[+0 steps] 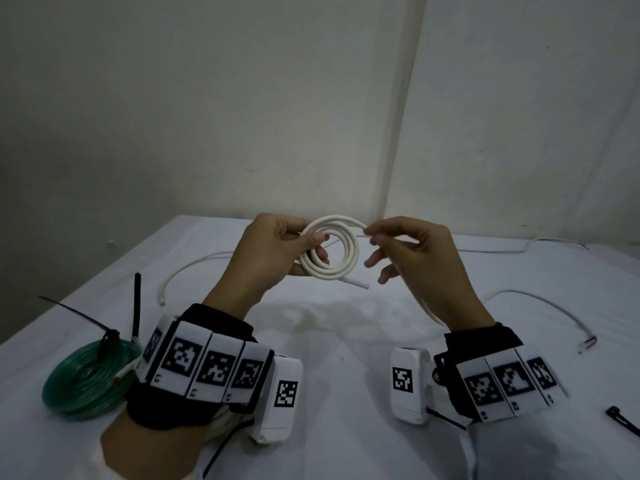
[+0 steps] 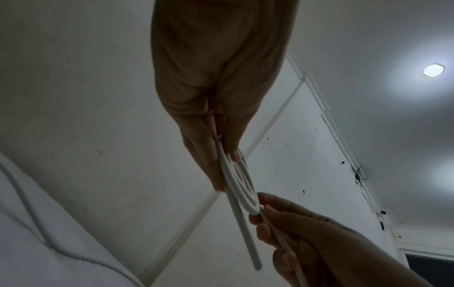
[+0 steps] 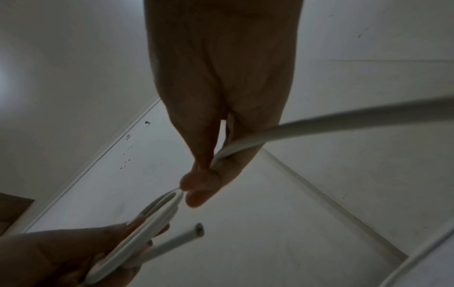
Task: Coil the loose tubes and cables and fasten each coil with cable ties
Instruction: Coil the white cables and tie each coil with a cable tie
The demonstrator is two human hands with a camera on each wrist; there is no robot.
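A white cable, wound into a small flat coil, is held up above the table. My left hand pinches the coil's left side between thumb and fingers, seen edge-on in the left wrist view as the coil. One cut end sticks out below the coil. My right hand pinches the running part of the cable just right of the coil, and the cable trails through the palm down past the wrist. The right fingertips sit at the coil's edge.
A green tube coil bound with black cable ties lies at the left on the white table. Loose white cables lie across it. A black cable tie lies at the right edge.
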